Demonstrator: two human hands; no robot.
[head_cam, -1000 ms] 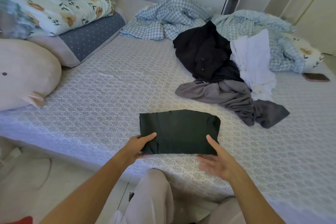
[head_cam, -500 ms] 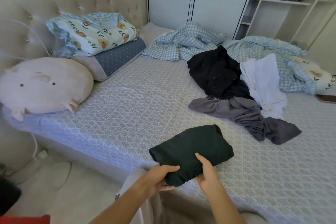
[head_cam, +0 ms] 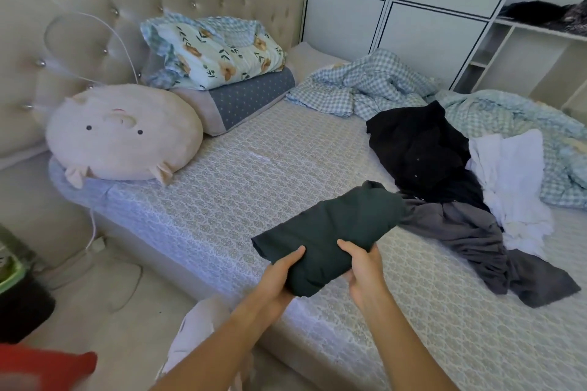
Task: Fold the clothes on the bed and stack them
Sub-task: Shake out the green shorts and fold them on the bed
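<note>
Since the earlier frame the folded dark green garment (head_cam: 330, 232) has risen further off the bed (head_cam: 241, 200) and swung toward the unfolded pile. In the head view the left hand (head_cam: 279, 276) and right hand (head_cam: 365, 270) both grasp its near end, fingers (head_cam: 347, 246) clenched over the cloth. Its far end overlaps a grey garment (head_cam: 470, 232). A black garment (head_cam: 416, 143) and a white garment (head_cam: 511, 174) lie beyond.
</note>
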